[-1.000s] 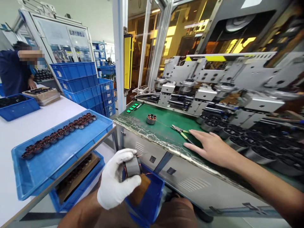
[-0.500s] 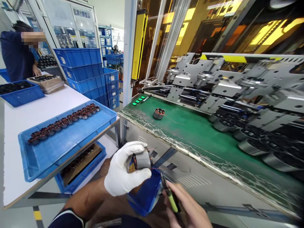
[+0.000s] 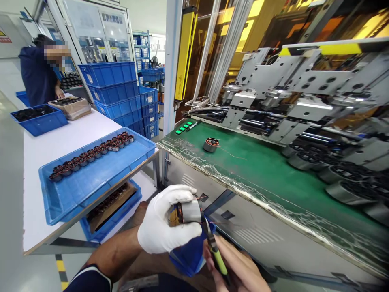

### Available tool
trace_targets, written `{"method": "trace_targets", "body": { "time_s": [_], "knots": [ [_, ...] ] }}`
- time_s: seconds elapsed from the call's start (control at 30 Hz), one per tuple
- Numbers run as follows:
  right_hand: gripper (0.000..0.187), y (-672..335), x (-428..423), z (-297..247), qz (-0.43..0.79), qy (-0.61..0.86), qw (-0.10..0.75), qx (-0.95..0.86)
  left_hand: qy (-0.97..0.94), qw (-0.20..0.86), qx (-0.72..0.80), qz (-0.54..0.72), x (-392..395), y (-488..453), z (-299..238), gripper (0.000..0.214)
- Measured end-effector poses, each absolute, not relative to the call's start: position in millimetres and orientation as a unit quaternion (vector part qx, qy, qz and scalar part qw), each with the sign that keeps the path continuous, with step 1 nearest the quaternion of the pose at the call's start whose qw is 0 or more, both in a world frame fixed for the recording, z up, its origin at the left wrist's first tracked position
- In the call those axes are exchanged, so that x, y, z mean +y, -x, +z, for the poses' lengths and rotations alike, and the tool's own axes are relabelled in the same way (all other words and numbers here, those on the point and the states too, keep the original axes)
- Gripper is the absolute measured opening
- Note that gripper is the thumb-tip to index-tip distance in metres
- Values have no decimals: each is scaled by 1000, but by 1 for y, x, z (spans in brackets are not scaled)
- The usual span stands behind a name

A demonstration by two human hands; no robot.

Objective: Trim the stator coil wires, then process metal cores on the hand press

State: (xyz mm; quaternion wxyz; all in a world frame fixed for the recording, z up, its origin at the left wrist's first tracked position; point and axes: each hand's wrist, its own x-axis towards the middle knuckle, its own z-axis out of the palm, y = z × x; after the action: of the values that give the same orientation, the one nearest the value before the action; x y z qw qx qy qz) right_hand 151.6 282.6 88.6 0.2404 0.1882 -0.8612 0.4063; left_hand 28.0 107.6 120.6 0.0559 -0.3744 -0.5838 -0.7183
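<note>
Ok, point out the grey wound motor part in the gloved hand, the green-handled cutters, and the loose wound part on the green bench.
Grey wound motor part (image 3: pixel 189 211), head view: its grey side.
Green-handled cutters (image 3: pixel 219 261), head view: the handle.
Loose wound part (image 3: pixel 210 144), head view: its top face.

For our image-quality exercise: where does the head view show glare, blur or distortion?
Head view: amber glare behind the machine guarding; the round metal parts at right smear with blur; the post and green bench lean from wide-angle distortion; the gloved left hand stays sharp.
</note>
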Motion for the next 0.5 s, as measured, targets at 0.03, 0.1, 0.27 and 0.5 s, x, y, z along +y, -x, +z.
{"method": "trace_targets", "body": {
  "time_s": [0.03,0.1,0.27,0.5],
  "knots": [
    [75,-153,285,87,412,-182,234,-862,387,60,-585,-710,108,-27,121,53],
    [69,-156,290,84,413,-162,219,-869,418,71,-589,-689,107,-25,121,56],
    [64,-161,295,85,385,-149,209,-887,455,80,-597,-656,104,-25,126,60],
    [61,-158,298,84,353,-151,225,-895,494,83,-618,-606,101,-20,135,60]
  ]
}}
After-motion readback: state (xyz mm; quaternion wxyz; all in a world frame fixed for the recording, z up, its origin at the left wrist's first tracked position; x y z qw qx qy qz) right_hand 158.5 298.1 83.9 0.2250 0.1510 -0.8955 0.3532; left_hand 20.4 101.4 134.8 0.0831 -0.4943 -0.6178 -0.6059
